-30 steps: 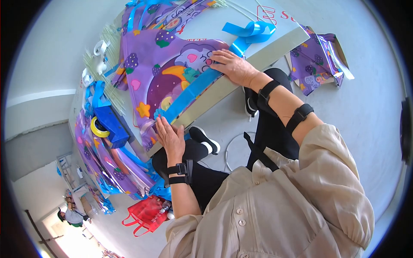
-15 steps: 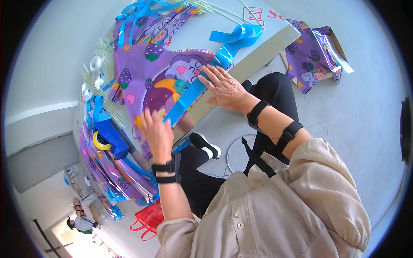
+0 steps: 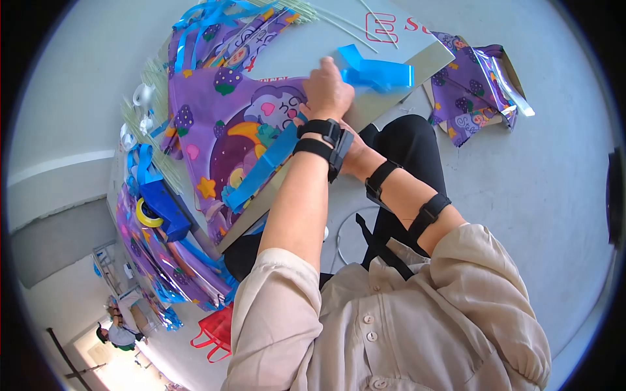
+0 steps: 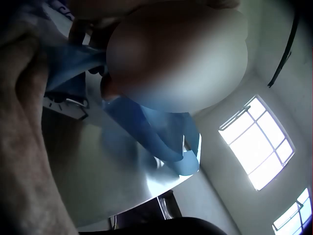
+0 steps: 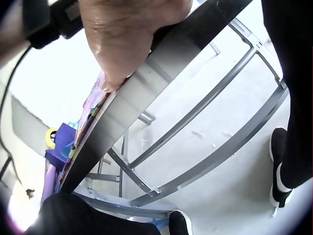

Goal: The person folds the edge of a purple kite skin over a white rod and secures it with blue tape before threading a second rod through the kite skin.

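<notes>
A purple cartoon-printed sheet [image 3: 208, 130] lies on the table [image 3: 332, 45], with a shiny blue ribbon [image 3: 262, 168] running along its near edge. My left hand [image 3: 328, 90] has crossed over the right and grips the ribbon at the sheet's right end. From there the ribbon's loose length [image 4: 146, 125] loops away beyond the fist. Partly hidden beneath the left wrist, my right hand [image 3: 355, 153] rests on the ribbon and sheet at the table edge. In the right wrist view, its thumb [image 5: 116, 78] presses at that edge.
At the left are a blue tape dispenser [image 3: 163, 205] with yellow tape, thin white rods [image 3: 153, 94] and hanging purple sheets [image 3: 153, 257]. More printed sheets [image 3: 225, 39] lie at the back. A box [image 3: 512, 72] with purple material stands right; a red bag [image 3: 214, 331] is on the floor.
My left hand has lifted from the sheet's lower left, swung right across the right hand and taken hold of the ribbon. The ribbon's loose end has shifted; the right hand stays near the edge.
</notes>
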Tool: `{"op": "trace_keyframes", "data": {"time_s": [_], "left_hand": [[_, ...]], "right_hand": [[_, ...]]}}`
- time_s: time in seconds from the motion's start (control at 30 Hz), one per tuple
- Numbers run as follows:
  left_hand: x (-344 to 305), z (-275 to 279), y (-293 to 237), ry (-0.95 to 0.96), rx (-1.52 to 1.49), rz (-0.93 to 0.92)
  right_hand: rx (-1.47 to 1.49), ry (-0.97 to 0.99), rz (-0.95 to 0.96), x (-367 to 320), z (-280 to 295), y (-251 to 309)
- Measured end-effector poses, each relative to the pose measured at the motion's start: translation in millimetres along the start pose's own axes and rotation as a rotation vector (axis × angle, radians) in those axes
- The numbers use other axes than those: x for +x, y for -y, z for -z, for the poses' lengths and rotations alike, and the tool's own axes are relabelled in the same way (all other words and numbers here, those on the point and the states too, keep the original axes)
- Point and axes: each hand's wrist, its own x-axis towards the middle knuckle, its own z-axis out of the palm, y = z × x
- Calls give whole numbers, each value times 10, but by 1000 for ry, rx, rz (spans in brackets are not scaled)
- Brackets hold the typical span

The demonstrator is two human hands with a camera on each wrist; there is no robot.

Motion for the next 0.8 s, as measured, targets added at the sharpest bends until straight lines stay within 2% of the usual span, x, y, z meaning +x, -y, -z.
{"op": "trace_keyframes", "data": {"time_s": [0.03,0.07,0.1,0.13,0.2,0.23,0.27,0.33,0.37,0.4,0.47,0.53,0.57,0.6,0.63,0.67,0.7,0.73,0.8], "left_hand": [[-5,69,48,-170,-95,-55],[-6,172,137,-169,-93,-52],[-18,330,232,-35,-544,68],[-54,489,332,103,-992,191],[-257,792,525,163,-1429,81],[-319,780,648,-19,-1556,87],[-410,799,798,-84,-1661,93],[-628,899,1037,-261,-1749,192],[-684,894,1243,-273,-1748,195],[-740,834,1527,-192,-1852,115],[-865,816,1733,-125,-1954,26],[-1035,831,1798,-116,-1745,163],[-1076,823,1818,-98,-1571,117],[-1122,861,1816,-108,-1579,117],[-1165,923,1831,5,-1360,69],[-1207,988,1850,113,-1135,24],[-1255,1041,1893,130,-1195,27],[-1324,1121,1966,122,-1197,33],[-1473,1313,2112,122,-1471,88]], "right_hand": [[-12,63,5,16,42,6],[-23,127,10,28,81,18],[-162,170,11,65,171,79],[-155,171,14,72,176,113],[-229,240,-61,104,169,166],[-202,222,-63,113,158,163],[-198,225,-52,113,152,164],[-186,315,-90,123,166,154],[-180,265,-42,98,118,107],[-177,271,-28,115,143,83],[-248,506,-7,176,229,52],[-161,514,-63,230,280,84],[-109,571,-98,241,335,84],[-57,629,-134,262,394,109],[-63,636,-126,232,354,82],[-125,477,-27,179,268,44],[-181,318,70,151,211,31],[-178,325,77,160,215,72],[-229,412,36,167,223,154]]}}
